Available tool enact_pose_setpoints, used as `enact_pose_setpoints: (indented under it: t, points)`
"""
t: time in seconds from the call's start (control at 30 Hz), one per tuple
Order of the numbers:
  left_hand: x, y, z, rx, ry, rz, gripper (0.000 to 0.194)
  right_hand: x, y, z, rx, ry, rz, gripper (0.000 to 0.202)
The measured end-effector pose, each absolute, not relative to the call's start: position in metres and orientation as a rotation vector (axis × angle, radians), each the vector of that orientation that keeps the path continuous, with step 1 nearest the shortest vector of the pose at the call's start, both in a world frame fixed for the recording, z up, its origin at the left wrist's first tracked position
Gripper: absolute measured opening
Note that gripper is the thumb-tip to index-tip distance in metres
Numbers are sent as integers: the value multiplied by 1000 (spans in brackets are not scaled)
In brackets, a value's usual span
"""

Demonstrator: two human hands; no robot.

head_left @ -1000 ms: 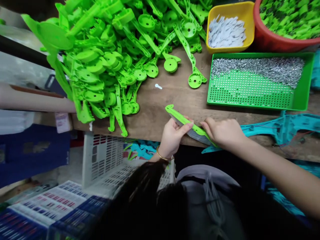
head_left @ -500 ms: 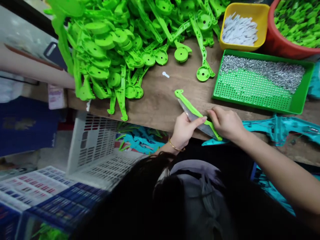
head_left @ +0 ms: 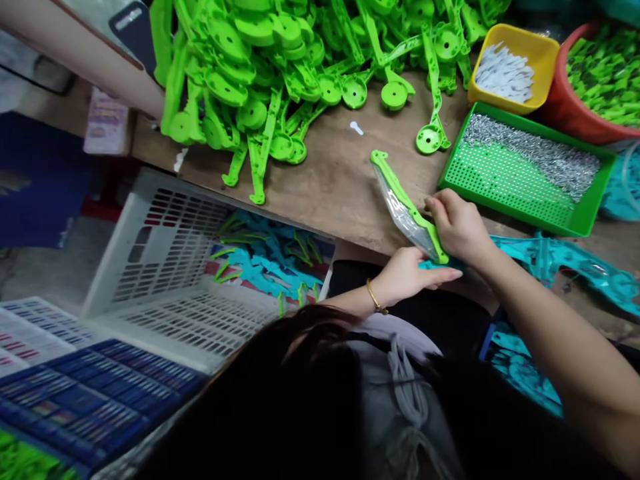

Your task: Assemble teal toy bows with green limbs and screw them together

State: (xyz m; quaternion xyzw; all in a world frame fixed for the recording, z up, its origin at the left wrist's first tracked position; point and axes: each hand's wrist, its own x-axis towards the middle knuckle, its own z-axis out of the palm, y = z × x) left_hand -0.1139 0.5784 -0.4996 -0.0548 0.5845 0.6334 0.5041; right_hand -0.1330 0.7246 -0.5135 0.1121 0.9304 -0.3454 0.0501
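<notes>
A bright green plastic strip [head_left: 406, 200] with a clear, blade-shaped plastic piece [head_left: 399, 212] along its left side slants across the table's front edge. My left hand [head_left: 403, 277] is at its near end, the thumb stretched rightward and the index finger by the clear piece's lower tip. Between that thumb and finger shows the tip of a long teal plastic part [head_left: 530, 253], which runs right behind my right wrist. Curled closed, my right hand [head_left: 460, 223] is beside the green strip; whatever its fingertips pinch is hidden.
Green plastic arms with round ends [head_left: 250, 73] are heaped at the back. A green tray [head_left: 515, 213] holds small metal pieces. Behind it stand a yellow bin [head_left: 543, 67] of white pieces and a red tub [head_left: 565, 93] of green parts. A white crate [head_left: 165, 233] sits below left.
The view has shifted. My left hand has slid down from the middle of the green strip and clear piece to their near end. My right hand stays closed beside the strip.
</notes>
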Motion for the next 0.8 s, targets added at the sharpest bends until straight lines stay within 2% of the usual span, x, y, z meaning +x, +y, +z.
enact_pose_setpoints:
  t: [0.13, 0.23, 0.37, 0.5, 0.63, 0.7, 0.8]
  points:
    - [-112, 581, -497, -267, 1378, 1513, 29, -141, 722, -501, 190, 2704, -1038, 31]
    - [-113, 580, -494, -302, 1361, 1522, 30, -145, 720, -494, 56, 2665, -886, 35]
    - [-107, 578, -495, -346, 1378, 1540, 28, -144, 712, -498, 152, 2780, -772, 38]
    - [-121, 563, -494, -199, 1402, 1455, 37, -138, 708, -502, 130, 2810, -804, 40]
    - [-178, 544, -484, -146, 1662, 1772, 47, -134, 712, -497, 151, 2807, -709, 41]
    - [-209, 542, -481, -194, 1846, 1946, 41, -133, 713, -495, 157, 2797, -650, 41]
    - [-241, 545, -483, -240, 1965, 1914, 32, -132, 707, -496, 151, 2761, -621, 40]
